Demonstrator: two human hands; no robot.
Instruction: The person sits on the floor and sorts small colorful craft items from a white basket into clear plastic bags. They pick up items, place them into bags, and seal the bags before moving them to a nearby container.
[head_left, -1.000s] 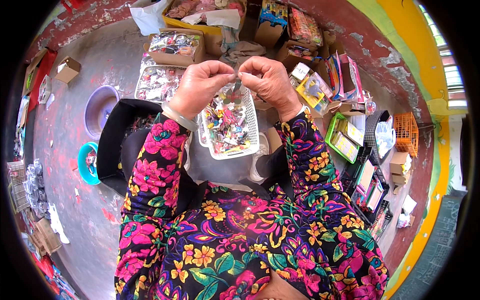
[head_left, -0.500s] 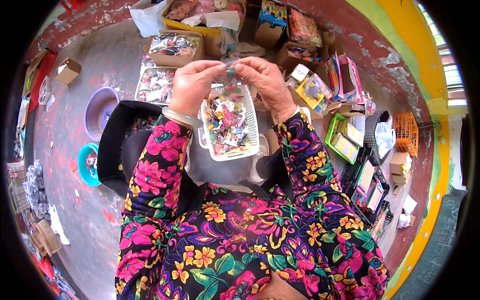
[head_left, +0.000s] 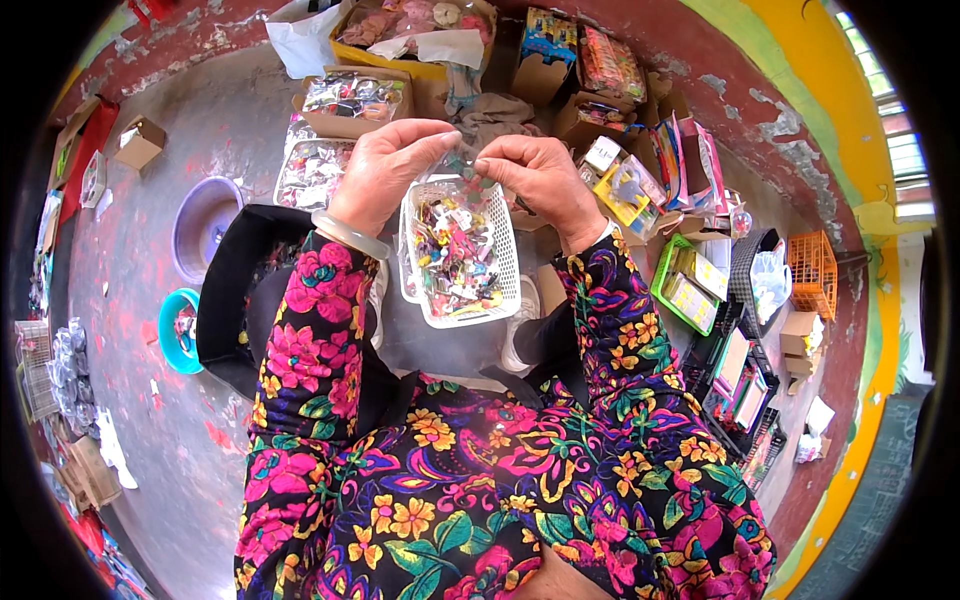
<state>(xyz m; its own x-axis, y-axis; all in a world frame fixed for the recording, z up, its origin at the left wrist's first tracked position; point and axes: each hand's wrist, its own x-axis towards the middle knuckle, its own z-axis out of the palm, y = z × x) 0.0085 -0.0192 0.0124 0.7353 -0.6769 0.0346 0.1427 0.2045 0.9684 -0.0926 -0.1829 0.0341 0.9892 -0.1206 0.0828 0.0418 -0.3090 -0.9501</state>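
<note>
Between my two hands hangs a small clear plastic bag (head_left: 460, 162); what is inside it is too small to make out. My left hand (head_left: 388, 172) pinches one side of its top edge between thumb and finger. On the other side, my right hand (head_left: 538, 182) pinches the bag in the same way. Both hands are raised above a white plastic basket (head_left: 512, 262) with holes in its walls. Many small colourful trinkets (head_left: 458, 250) fill this basket, their kinds too small to tell.
Left of me are a black open container (head_left: 222, 300), a purple basin (head_left: 190, 235) and a turquoise bowl (head_left: 170, 340). Cardboard boxes (head_left: 350, 122) of packed goods stand ahead. To the right sit a green basket (head_left: 664, 290), black crates (head_left: 700, 378) and an orange crate (head_left: 812, 270).
My hands have moved slightly apart along the bag's top edge, and its clear plastic shows more between them. The view has shifted a little.
</note>
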